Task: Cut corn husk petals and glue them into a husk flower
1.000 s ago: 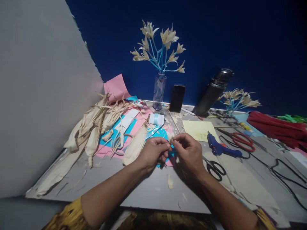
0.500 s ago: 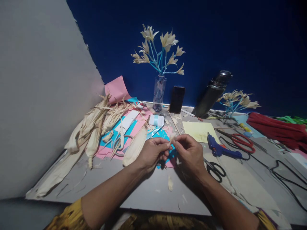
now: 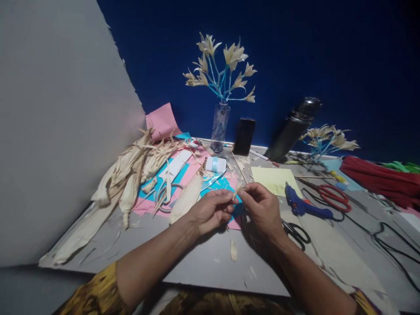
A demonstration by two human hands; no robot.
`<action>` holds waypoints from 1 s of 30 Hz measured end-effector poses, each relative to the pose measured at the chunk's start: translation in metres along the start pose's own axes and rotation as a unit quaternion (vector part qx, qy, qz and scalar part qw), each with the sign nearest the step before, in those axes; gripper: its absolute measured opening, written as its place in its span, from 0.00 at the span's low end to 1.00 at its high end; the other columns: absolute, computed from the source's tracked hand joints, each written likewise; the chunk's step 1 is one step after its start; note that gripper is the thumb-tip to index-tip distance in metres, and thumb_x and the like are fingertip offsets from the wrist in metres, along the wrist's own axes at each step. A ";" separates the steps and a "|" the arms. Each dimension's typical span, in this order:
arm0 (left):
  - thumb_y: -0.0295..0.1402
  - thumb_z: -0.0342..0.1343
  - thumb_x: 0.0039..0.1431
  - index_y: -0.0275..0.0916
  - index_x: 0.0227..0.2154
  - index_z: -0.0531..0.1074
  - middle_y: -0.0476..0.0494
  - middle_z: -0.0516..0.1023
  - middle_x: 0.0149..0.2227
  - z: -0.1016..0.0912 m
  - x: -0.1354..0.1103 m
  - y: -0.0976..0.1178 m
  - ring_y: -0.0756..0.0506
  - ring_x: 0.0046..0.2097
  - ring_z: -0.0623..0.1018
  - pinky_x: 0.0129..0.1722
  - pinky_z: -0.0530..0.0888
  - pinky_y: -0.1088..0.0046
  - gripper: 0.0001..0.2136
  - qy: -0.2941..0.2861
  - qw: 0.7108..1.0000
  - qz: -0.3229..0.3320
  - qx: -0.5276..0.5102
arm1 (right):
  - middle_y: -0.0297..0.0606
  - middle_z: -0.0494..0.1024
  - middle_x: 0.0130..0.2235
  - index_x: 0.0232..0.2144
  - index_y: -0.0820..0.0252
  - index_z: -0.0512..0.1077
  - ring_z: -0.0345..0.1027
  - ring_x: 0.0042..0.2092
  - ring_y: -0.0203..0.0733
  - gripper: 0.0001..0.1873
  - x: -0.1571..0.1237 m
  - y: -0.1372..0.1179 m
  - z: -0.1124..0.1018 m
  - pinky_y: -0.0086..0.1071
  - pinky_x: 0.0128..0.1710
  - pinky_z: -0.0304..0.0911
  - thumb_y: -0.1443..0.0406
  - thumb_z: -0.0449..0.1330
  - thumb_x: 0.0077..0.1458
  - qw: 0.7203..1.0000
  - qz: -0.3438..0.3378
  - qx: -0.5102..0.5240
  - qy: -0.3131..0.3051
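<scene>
Both my hands meet above the middle of the grey table [image 3: 203, 258]. My left hand [image 3: 211, 210] and my right hand [image 3: 262, 208] are closed, each pinching one end of a small pale strip of corn husk [image 3: 236, 189] held between their fingertips. Under the hands lie blue and pink paper sheets [image 3: 183, 175]. A long dried husk [image 3: 185, 199] lies just left of my left hand. A small husk scrap [image 3: 233, 250] lies on the table below the hands.
A pile of corn husks [image 3: 131, 170] lies at the left by a grey board. At the back stand a bottle vase of husk flowers [image 3: 219, 127], a phone [image 3: 244, 136] and a dark flask [image 3: 290, 129]. A blue glue gun [image 3: 303, 203], black scissors [image 3: 295, 232], red scissors [image 3: 331, 192] and cables lie at the right.
The hands have stayed together on the husk strip, with only small finger movements. The view has shifted slightly.
</scene>
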State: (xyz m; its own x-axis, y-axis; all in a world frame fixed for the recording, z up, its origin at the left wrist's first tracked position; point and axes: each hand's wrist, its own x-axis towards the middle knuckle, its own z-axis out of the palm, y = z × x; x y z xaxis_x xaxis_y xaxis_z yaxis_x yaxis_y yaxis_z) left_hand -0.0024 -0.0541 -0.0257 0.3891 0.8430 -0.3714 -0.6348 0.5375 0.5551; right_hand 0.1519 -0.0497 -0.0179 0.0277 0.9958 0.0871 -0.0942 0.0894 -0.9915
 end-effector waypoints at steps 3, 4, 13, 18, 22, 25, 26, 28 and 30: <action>0.25 0.63 0.56 0.29 0.30 0.76 0.43 0.76 0.28 -0.001 0.000 0.000 0.55 0.22 0.71 0.16 0.64 0.84 0.04 -0.009 1.000 -0.019 -0.004 | 0.32 0.76 0.28 0.29 0.59 0.74 0.69 0.31 0.38 0.12 -0.001 0.000 -0.001 0.32 0.33 0.64 0.59 0.71 0.47 1.000 -0.003 -0.009 -0.004; 0.26 0.63 0.56 0.29 0.30 0.76 0.43 0.75 0.28 -0.001 0.000 0.000 0.56 0.22 0.70 0.16 0.64 0.84 0.04 -0.011 1.000 -0.021 -0.003 | 0.32 0.76 0.28 0.29 0.59 0.74 0.69 0.31 0.38 0.12 -0.001 0.000 -0.001 0.32 0.33 0.65 0.59 0.71 0.48 1.000 -0.004 -0.014 -0.005; 0.27 0.67 0.50 0.28 0.26 0.75 0.46 0.72 0.24 -0.003 0.004 -0.003 0.58 0.20 0.65 0.15 0.59 0.85 0.07 -0.018 0.999 0.005 0.026 | 0.33 0.77 0.29 0.31 0.59 0.74 0.69 0.30 0.38 0.11 -0.002 0.005 -0.005 0.31 0.31 0.64 0.58 0.68 0.53 0.996 -0.046 -0.081 -0.015; 0.26 0.66 0.48 0.29 0.26 0.75 0.47 0.72 0.23 0.000 0.003 -0.003 0.58 0.19 0.63 0.15 0.56 0.85 0.06 0.004 1.000 0.011 0.025 | 0.32 0.76 0.27 0.29 0.59 0.74 0.67 0.27 0.37 0.07 -0.004 0.005 -0.004 0.30 0.28 0.62 0.62 0.65 0.55 0.979 -0.113 -0.170 -0.009; 0.27 0.66 0.48 0.29 0.26 0.75 0.47 0.72 0.23 0.001 0.001 -0.003 0.59 0.19 0.62 0.14 0.55 0.85 0.06 0.010 0.999 0.008 0.031 | 0.31 0.75 0.27 0.29 0.58 0.74 0.65 0.26 0.36 0.05 -0.005 0.007 -0.004 0.29 0.27 0.61 0.65 0.63 0.57 0.961 -0.173 -0.215 -0.011; 0.28 0.66 0.48 0.30 0.25 0.74 0.49 0.71 0.22 0.002 -0.001 -0.003 0.58 0.18 0.61 0.14 0.55 0.84 0.07 0.011 0.999 0.018 0.042 | 0.31 0.75 0.27 0.30 0.58 0.74 0.66 0.27 0.35 0.04 -0.005 0.009 -0.004 0.29 0.28 0.62 0.67 0.62 0.58 0.947 -0.216 -0.236 -0.015; 0.28 0.66 0.48 0.31 0.25 0.73 0.49 0.71 0.22 0.003 -0.001 -0.003 0.58 0.18 0.61 0.14 0.55 0.84 0.07 0.014 0.999 0.022 0.045 | 0.31 0.75 0.28 0.30 0.57 0.73 0.66 0.27 0.36 0.04 -0.005 0.009 -0.005 0.29 0.28 0.62 0.68 0.62 0.58 0.943 -0.231 -0.241 -0.016; 0.28 0.66 0.47 0.31 0.25 0.73 0.49 0.72 0.23 0.004 -0.002 -0.003 0.58 0.18 0.62 0.14 0.56 0.84 0.07 0.021 0.998 0.030 0.049 | 0.31 0.75 0.29 0.30 0.57 0.73 0.67 0.29 0.36 0.05 -0.005 0.010 -0.005 0.29 0.29 0.62 0.69 0.62 0.58 0.933 -0.259 -0.249 -0.016; 0.29 0.66 0.47 0.32 0.25 0.73 0.49 0.72 0.23 0.005 -0.003 -0.003 0.58 0.18 0.62 0.14 0.56 0.84 0.08 0.027 0.998 0.038 0.052 | 0.32 0.75 0.29 0.30 0.57 0.72 0.68 0.30 0.36 0.06 -0.005 0.009 -0.005 0.29 0.31 0.63 0.71 0.61 0.59 0.925 -0.286 -0.251 -0.017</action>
State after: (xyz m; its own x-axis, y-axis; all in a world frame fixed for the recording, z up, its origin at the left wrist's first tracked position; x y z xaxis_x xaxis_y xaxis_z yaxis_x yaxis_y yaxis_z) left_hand 0.0020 -0.0581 -0.0223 0.3037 0.8810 -0.3628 -0.5869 0.4729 0.6572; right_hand 0.1560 -0.0541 -0.0282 -0.1015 0.7891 0.6058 0.4008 0.5898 -0.7011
